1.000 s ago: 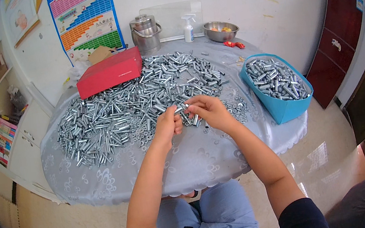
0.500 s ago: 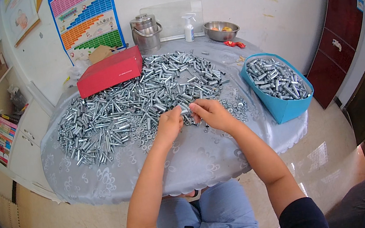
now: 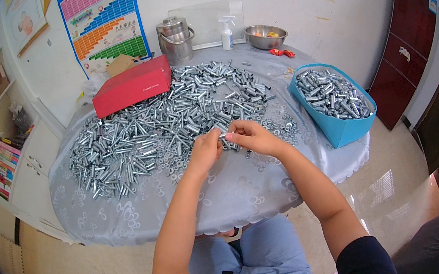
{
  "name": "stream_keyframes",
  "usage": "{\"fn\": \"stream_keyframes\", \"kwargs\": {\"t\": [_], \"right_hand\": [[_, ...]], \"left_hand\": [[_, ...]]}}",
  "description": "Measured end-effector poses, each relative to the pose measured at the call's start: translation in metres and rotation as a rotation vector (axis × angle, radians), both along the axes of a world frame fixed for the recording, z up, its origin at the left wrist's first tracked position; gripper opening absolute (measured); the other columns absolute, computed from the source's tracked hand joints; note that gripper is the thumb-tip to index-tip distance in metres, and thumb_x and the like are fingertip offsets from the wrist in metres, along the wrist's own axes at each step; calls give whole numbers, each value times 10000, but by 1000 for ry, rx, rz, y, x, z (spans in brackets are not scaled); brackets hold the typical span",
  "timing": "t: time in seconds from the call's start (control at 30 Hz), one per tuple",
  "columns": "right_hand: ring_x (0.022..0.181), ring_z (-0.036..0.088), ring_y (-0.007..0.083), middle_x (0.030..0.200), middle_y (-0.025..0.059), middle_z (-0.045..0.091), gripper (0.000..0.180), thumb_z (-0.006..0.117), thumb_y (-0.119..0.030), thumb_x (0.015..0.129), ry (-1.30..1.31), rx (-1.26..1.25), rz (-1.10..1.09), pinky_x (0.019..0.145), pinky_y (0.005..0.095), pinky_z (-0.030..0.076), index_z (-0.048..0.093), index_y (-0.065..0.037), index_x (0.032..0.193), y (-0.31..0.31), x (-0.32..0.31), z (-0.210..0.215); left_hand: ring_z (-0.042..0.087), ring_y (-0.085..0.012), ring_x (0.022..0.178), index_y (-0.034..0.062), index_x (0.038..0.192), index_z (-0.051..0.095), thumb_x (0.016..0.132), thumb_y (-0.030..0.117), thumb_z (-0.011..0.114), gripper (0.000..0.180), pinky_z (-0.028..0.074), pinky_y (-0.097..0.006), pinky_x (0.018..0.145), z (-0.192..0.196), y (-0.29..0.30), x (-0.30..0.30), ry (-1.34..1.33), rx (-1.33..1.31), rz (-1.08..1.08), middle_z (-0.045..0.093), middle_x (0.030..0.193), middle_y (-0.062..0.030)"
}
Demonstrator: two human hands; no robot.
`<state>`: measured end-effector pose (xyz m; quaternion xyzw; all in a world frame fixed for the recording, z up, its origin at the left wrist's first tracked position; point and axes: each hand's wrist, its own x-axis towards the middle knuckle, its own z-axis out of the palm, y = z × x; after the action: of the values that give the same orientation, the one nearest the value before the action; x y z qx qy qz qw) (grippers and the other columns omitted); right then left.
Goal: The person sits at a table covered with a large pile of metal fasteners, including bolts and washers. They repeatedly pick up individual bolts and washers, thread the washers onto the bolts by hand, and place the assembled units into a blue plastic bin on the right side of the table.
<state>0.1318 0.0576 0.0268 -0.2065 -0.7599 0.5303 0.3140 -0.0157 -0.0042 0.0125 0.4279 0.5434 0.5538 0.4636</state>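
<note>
Above the near edge of a heap of silvery metal tubes and bolts (image 3: 172, 113), my two hands almost meet. My left hand (image 3: 206, 150) is closed on a small metal bolt (image 3: 222, 135) whose end shows between the hands. The thumb and fingers of my right hand (image 3: 254, 137) pinch at the other end of that piece; anything smaller in this pinch is hidden. Small washers and nuts (image 3: 170, 163) lie scattered along the front of the heap, with more loose washers (image 3: 285, 128) to the right of my right hand.
A light-blue bin (image 3: 336, 135) full of metal bolts stands on the table's right side. A red box (image 3: 132, 87) rests on the heap's far left. At the back are a steel pot (image 3: 176, 43), a spray bottle (image 3: 227, 37) and a steel bowl (image 3: 267, 39). A patterned grey cloth (image 3: 239, 201) covers the table.
My right fingers have shifted slightly left and down toward my left hand, and the bolt between them now lies more level. The heap and bin look the same.
</note>
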Motion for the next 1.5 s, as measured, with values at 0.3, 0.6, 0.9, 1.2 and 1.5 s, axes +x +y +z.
{"fn": "stream_keyframes", "kwargs": {"t": [0.3,0.6,0.9,1.2,1.5], "right_hand": [[498,367,51,537,-33,425,442,483,-406,874,-23,67,-8,467,217,307,505,-58,604,5,1,-5],[465,389,61,524,-20,427,392,466,-358,892,-46,73,92,442,224,314,526,-36,677,7,6,-3],[506,381,46,591,-18,480,360,515,-360,866,-40,134,-50,445,222,311,586,-20,771,7,4,-6],[553,420,36,636,-26,490,217,591,-243,833,-42,40,60,484,205,340,579,-27,840,8,5,-4],[531,411,46,586,-17,476,274,571,-261,850,104,32,-1,469,211,337,541,-15,733,-1,0,-3]], "left_hand": [[323,-86,424,111,583,389,867,313,409,349,257,-256,418,3,1,1,-73,-69,-2,362,491,16],[324,-92,427,107,582,392,860,323,418,354,257,-259,421,1,-1,0,-66,-40,-28,369,489,14],[337,-90,430,96,588,412,858,315,422,347,268,-257,425,3,-1,0,-39,-33,-13,370,483,13],[338,-80,435,100,600,433,878,320,425,355,266,-248,421,-2,0,0,-24,-1,-37,376,503,22],[291,-83,417,120,554,391,868,357,437,396,237,-249,417,6,-2,1,-67,-62,14,330,475,32]]}}
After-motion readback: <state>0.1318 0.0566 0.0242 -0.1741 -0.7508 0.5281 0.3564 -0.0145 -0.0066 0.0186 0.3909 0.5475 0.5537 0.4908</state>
